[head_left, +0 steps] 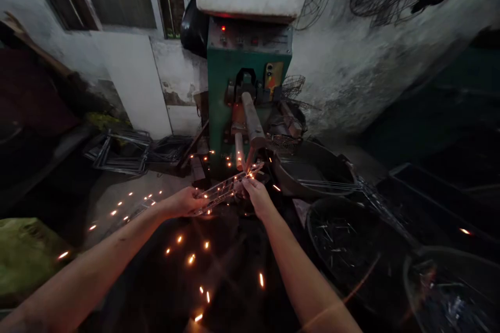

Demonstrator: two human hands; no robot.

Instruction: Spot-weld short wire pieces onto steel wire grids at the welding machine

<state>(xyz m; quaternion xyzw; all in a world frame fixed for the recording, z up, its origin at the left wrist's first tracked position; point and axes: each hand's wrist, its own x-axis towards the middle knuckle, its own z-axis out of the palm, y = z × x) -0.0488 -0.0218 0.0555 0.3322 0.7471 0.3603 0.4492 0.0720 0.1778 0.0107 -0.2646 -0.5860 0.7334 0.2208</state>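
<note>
The left hand grips one end of a wire frame; the right hand holds it near the other, below the thick rod of a green machine. Sparks scatter around, and dark tubs stand at right.

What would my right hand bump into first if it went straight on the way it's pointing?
Your right hand holds the wire frame; past that, it would likely meet the lower metal rod on the green machine, though depth is hard to judge.
</note>
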